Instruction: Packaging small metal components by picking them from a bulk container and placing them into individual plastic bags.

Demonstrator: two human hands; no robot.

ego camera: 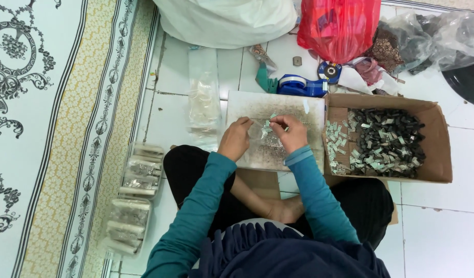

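Observation:
I sit cross-legged on a tiled floor with a flat whitish board (247,103) in front of me. My left hand (236,138) pinches the edge of a small clear plastic bag (262,135) over the board. My right hand (290,133) holds the bag's other side together with small silvery pieces (270,122) at its mouth. To the right stands an open cardboard box (436,149) filled with several small dark and silvery parts (386,144). Both arms wear teal sleeves.
Filled clear packets (131,201) lie at my left by a patterned mat (51,128). A stack of clear bags (203,98) lies beyond the board. A blue tape dispenser (301,85), a red bag (340,23), a white sack (226,18) and clear bags (437,38) crowd the far side.

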